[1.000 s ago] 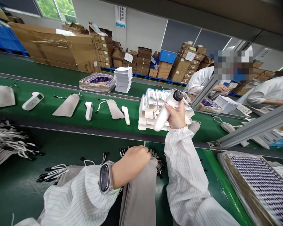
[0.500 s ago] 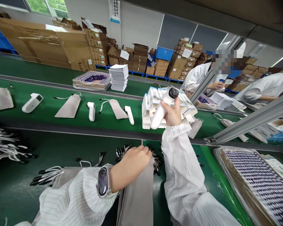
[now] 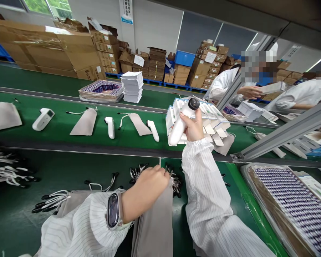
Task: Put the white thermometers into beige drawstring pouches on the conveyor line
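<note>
In my right hand (image 3: 194, 127) is a white infrared thermometer (image 3: 178, 129), its black sensor end pointing up and right. My fingers wrap its body above the belt, in front of several open white cartons (image 3: 210, 123). My left hand (image 3: 149, 189) is closed, fingers curled at the drawstring end of a stack of grey drawstring pouches (image 3: 156, 225); its fingertips are partly hidden. Another pile of pouches (image 3: 76, 200) lies under my left forearm. On the green belt, thermometers (image 3: 153, 131) alternate with single grey pouches (image 3: 85, 122).
A tray of batteries (image 3: 286, 200) stands at right, beside a slanting metal post (image 3: 273, 132). Across the belt sit another battery tray (image 3: 100, 90) and a stack of white papers (image 3: 132, 87). Two co-workers in white work at far right, one holding a white box (image 3: 273, 88).
Thermometers, pouches and cartons on the belt have shifted right. My two hands keep almost the same pose. A co-worker's hand now holds a white box.
</note>
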Motion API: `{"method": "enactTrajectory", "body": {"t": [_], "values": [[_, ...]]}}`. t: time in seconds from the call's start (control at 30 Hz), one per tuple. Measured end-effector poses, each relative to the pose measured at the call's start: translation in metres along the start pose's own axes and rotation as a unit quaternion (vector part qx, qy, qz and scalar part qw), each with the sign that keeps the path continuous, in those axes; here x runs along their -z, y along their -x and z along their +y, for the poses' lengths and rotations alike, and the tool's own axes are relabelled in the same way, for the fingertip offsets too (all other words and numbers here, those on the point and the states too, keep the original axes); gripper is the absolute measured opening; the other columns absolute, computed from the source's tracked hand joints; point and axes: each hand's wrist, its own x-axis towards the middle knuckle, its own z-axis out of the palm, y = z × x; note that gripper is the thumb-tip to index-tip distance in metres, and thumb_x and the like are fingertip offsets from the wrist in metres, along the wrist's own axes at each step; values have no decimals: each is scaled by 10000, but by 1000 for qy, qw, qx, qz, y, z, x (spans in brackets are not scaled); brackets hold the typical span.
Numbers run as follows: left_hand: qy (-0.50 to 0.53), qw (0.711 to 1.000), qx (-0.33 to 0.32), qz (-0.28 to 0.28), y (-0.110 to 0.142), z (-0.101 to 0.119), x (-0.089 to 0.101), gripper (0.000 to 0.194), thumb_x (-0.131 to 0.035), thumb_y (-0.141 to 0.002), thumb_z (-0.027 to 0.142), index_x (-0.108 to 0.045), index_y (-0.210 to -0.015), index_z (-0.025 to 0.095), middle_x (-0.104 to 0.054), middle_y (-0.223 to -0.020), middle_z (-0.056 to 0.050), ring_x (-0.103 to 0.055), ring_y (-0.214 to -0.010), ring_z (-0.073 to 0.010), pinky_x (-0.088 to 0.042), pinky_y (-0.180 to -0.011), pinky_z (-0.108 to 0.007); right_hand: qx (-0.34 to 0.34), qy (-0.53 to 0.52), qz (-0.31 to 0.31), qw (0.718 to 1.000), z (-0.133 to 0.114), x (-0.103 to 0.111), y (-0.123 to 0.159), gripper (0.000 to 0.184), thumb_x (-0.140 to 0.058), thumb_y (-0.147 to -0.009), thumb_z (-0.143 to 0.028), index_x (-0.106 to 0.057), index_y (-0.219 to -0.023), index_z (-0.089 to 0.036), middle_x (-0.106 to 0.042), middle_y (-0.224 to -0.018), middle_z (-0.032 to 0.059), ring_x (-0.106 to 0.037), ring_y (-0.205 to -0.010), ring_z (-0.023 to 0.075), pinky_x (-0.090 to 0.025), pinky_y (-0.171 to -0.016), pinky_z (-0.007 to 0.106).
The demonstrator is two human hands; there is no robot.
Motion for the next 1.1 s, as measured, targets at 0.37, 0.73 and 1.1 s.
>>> {"method": "enactTrajectory", "body": {"t": [0.37, 0.73, 1.1], "values": [[54, 998, -22, 25, 3, 1, 4, 355, -466, -562, -85, -497, -796, 180, -509, -769, -29, -463, -718, -190, -359, -562, -271, 7, 42, -11, 999, 3, 3, -2, 696, -620, -612, -406, -236, -1186, -316, -554, -835, 0, -575, -641, 155, -512, -501, 314], [299, 953, -35, 6, 20, -27, 48, 191, -391, -854, 236, -443, -677, 187, -458, -617, 44, -435, -635, -114, -271, -538, -217, 16, -5, -24, 1000, -14, -6, 13, 500, -514, -700, -482, -304, -1123, -319, -525, -862, -10, -575, -638, 129, -529, -516, 291], [432, 862, 87, 249, 8, -41, 41, 247, -510, -773, 326, -377, -630, 175, -372, -678, 42, -350, -582, -86, -276, -514, -203, 77, -2, -36, 996, -20, -32, 40, 484, -470, -751, -478, -235, -1157, -360, -526, -908, -1, -573, -631, 123, -510, -491, 270]]}}
